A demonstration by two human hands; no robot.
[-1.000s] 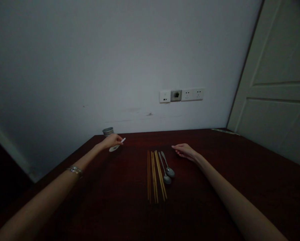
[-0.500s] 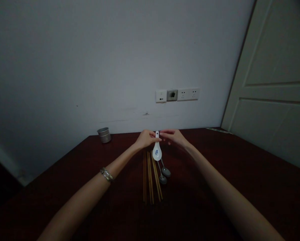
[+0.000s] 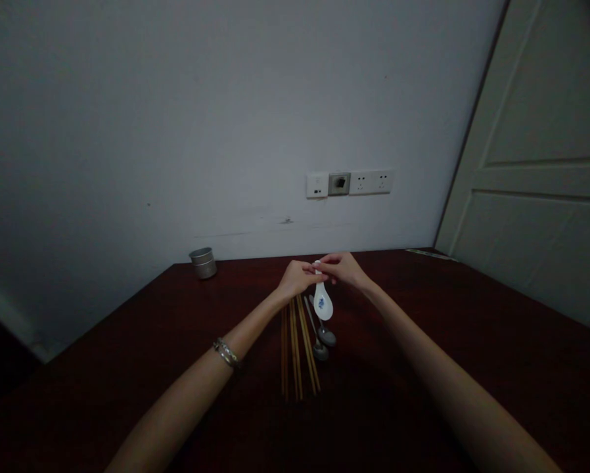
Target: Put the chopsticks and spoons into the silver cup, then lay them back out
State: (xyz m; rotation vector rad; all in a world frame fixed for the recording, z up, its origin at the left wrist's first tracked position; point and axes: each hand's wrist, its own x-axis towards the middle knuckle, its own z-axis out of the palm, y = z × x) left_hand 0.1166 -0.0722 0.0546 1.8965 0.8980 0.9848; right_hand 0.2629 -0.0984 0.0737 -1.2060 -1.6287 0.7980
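Note:
A white ceramic spoon (image 3: 322, 303) with a small blue mark hangs bowl-down above the table, its handle pinched at the top by the fingers of both hands. My left hand (image 3: 297, 278) meets it from the left and my right hand (image 3: 341, 268) from the right. Under the spoon lie several wooden chopsticks (image 3: 295, 348) side by side, and two metal spoons (image 3: 322, 341) lie just to their right on the dark red table (image 3: 398, 368).
A small metal cup (image 3: 203, 263) stands at the table's far left corner against the white wall. Wall sockets (image 3: 349, 183) sit above the table's back edge. A pale door (image 3: 541, 177) closes off the right side.
My left hand carried the white spoon from beside the metal cup to the middle, above the chopsticks. My right hand rose off the table and took hold of the handle too.

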